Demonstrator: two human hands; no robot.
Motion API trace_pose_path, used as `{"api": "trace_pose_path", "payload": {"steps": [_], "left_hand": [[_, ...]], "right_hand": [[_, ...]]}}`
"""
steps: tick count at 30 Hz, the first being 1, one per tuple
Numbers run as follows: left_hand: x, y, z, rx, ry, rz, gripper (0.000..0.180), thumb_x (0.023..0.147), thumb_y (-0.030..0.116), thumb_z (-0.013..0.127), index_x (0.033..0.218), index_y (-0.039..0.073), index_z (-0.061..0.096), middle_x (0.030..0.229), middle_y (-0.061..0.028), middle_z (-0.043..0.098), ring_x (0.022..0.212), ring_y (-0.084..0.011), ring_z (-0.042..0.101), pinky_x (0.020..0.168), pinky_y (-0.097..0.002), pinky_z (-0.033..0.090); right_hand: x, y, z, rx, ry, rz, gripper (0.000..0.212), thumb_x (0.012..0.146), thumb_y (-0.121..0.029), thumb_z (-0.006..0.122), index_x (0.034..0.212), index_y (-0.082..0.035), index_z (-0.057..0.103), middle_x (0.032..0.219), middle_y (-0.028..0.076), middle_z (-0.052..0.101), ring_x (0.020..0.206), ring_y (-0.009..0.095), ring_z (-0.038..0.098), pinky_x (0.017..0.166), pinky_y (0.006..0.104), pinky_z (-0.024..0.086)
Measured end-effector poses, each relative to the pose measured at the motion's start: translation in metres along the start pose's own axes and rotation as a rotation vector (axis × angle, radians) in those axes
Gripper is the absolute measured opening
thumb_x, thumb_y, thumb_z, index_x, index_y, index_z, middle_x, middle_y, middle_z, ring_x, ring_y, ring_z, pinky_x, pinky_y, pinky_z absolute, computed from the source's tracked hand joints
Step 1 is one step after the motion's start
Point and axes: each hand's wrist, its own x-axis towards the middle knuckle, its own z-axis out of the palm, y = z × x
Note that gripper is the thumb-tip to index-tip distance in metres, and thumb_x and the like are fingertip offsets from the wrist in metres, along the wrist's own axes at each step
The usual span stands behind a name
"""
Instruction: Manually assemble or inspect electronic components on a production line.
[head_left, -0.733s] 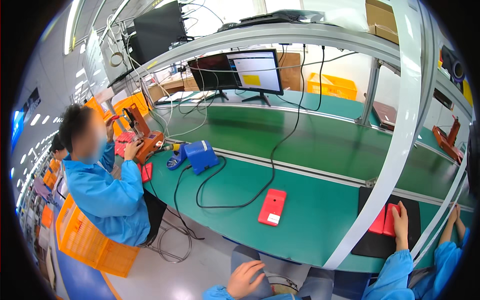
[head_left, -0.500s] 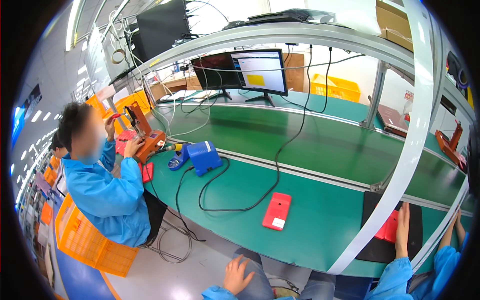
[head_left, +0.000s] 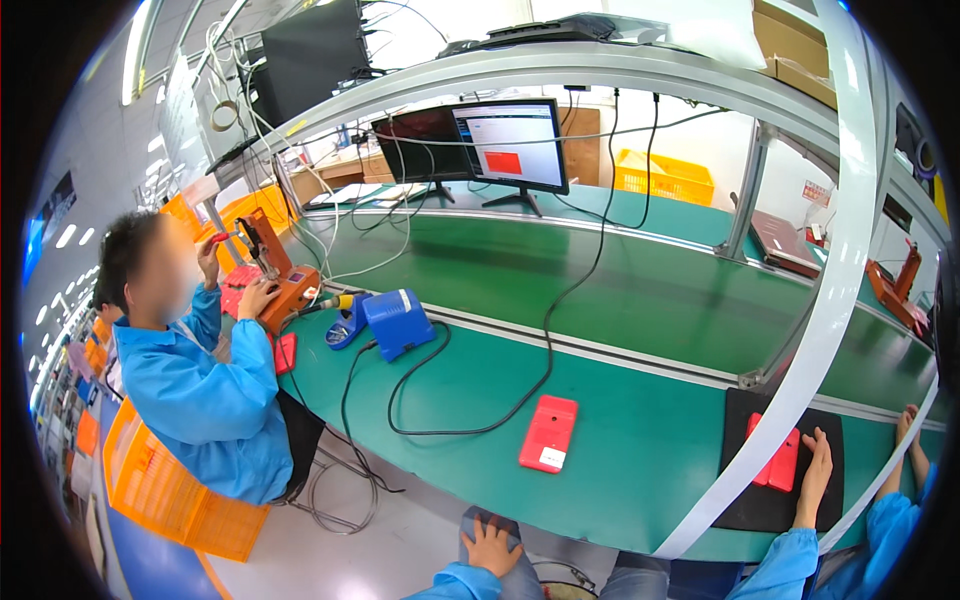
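My left hand rests with fingers spread on my knee, below the table's front edge, and holds nothing. My right hand stands open at the right side of a pair of red plastic cases on a black mat. Its fingers are stretched out; whether they touch the nearer case I cannot tell. A white curved strip hides part of the mat and cases. Another red case, with a white label and a small dark hole, lies alone on the green table.
At left a co-worker in blue works at an orange press. A blue soldering station trails a black cable over the table. Monitors stand behind the green belt. Another person's hands are at far right.
My left hand has settled flatter on my knee. My right hand has drawn slightly away from the cases and lower. The coloured block on the monitor has turned from yellow to red.
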Motion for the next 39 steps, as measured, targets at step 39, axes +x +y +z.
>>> {"api": "trace_pose_path", "payload": {"steps": [39], "left_hand": [[-0.016,0.004,-0.017,-0.044,-0.076,0.129,0.052,0.082,0.047,0.054,0.123,0.016,0.055,0.140,-0.0070,0.038,0.139,-0.0344,0.014,0.101,-0.0721,0.013]], "right_hand": [[0.008,0.021,-0.002,0.020,-0.095,-0.008,0.045,0.100,-0.033,0.038,0.130,-0.001,0.050,0.109,0.011,0.064,0.111,0.018,0.053,0.102,0.0326,0.032]]}}
